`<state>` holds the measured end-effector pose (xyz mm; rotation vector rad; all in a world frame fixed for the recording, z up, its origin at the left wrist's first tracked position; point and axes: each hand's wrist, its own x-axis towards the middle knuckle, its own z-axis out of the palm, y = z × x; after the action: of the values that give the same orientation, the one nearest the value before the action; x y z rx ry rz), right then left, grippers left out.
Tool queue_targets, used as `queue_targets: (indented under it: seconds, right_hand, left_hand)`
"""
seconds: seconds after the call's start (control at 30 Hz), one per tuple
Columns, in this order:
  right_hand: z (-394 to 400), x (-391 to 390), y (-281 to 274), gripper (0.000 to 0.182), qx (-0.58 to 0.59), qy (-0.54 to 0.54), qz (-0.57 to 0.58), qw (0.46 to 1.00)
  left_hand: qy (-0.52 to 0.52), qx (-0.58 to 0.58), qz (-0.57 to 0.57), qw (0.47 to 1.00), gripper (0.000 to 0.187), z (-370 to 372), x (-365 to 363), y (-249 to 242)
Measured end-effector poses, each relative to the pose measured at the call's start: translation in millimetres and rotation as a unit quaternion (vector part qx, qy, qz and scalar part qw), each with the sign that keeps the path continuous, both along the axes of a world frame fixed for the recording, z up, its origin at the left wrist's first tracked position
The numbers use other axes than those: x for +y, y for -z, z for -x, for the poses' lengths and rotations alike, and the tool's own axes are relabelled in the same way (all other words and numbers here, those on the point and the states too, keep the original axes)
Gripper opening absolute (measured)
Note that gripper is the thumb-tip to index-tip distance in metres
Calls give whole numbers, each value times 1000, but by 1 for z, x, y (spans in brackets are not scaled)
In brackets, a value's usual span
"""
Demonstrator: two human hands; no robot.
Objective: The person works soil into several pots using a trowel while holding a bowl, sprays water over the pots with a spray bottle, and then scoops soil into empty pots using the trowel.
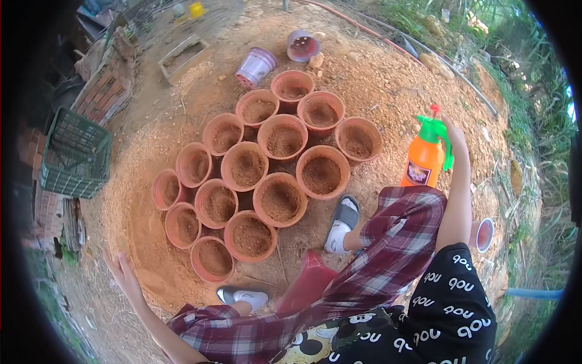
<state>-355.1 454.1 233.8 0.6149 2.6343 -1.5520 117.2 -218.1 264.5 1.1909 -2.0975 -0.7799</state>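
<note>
My right hand (456, 134) is closed at the green handle of an orange pump spray bottle (426, 155), beside its red top. The bottle is upright, close to my right knee, and a dark label shows on its front. My left hand (125, 279) is held out over the sandy ground at the lower left, holding nothing, with its fingers apart. Between my hands, several terracotta-coloured pots (247, 167) stand packed together in rows. Soil partly fills them. The nearest pot to my left hand is one at the front (213, 259).
A green plastic crate (76, 153) stands at the left by stacked bricks (104, 97). Two purplish pots (256, 67) lie on their sides beyond the group. Under me is a red stool (309, 273). A hose (370, 31) crosses the gravel at the back.
</note>
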Motion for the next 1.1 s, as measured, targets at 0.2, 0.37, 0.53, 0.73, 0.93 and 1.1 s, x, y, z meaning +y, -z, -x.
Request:
queue_targets:
  seconds: [0.2, 0.37, 0.53, 0.73, 0.93, 1.1]
  right_hand:
    - [19, 40, 11, 54, 150, 264, 105, 947]
    - [60, 66, 77, 55, 237, 233, 108, 937]
    - [81, 107, 176, 68, 85, 238, -59, 966]
    - [85, 128, 175, 69, -2, 306, -18, 952]
    - [62, 98, 135, 81, -47, 265, -110, 957]
    - [69, 106, 145, 81, -47, 259, -206, 942]
  left_hand:
    - [-5, -46, 18, 999, 55, 21, 1, 8]
    - [10, -72, 51, 996, 55, 17, -24, 39]
    - [-6, -98, 43, 994, 55, 25, -24, 50]
    - [29, -99, 56, 993, 57, 27, -45, 73]
    - [29, -146, 32, 988, 57, 53, -13, 49]
    - [44, -111, 80, 990, 56, 58, 4, 36]
